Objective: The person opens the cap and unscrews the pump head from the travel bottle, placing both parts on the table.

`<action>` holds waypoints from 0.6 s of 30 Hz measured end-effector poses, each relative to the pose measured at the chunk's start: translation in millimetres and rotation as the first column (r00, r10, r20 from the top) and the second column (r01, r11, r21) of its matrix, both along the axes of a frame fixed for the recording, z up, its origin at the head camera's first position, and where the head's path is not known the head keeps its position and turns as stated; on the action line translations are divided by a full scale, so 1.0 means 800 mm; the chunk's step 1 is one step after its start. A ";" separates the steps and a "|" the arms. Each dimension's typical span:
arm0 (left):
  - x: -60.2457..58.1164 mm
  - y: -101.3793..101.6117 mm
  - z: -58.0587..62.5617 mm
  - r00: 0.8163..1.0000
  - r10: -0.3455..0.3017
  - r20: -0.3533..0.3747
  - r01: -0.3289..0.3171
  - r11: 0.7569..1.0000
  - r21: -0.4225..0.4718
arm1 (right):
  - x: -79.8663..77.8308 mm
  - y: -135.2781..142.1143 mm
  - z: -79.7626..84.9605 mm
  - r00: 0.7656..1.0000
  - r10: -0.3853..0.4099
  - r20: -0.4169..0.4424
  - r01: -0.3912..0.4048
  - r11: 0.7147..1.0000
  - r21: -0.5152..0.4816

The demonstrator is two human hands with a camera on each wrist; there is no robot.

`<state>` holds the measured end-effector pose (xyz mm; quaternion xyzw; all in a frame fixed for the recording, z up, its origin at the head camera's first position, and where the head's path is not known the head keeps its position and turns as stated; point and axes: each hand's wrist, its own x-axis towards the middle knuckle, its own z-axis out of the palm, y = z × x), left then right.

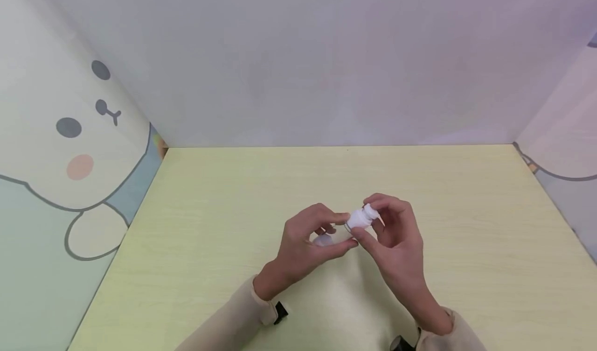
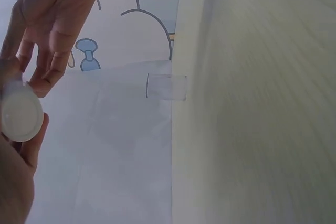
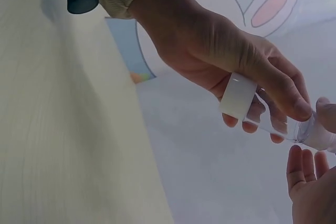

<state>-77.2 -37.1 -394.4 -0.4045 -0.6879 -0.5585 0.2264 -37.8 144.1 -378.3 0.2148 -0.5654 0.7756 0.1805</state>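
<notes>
A small clear bottle (image 1: 339,234) is held aslant between both hands above the table. Its stepped white top (image 1: 361,218) points up and to the right, and the other end bears a white round piece (image 3: 238,96). My left hand (image 1: 305,237) grips the clear body between thumb and fingers. My right hand (image 1: 398,242) pinches the white top, its thumb low on the collar and its fingers around the far side. In the left wrist view the white disc-shaped end (image 2: 22,113) faces the camera, and the top is hidden behind it.
The pale wooden table (image 1: 210,200) extends around both hands. A plain light backdrop (image 1: 326,60) rises at its far edge, with cartoon-printed panels (image 1: 79,133) at the sides. Black wrist devices (image 1: 281,312) sit at the sleeves. Clear tape (image 2: 167,87) lies across the table edge.
</notes>
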 end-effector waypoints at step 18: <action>0.001 0.005 0.005 0.980 0.118 -0.162 -0.133 0.988 -0.082 | 0.002 0.012 0.007 0.992 0.075 0.103 -0.080 0.996 0.046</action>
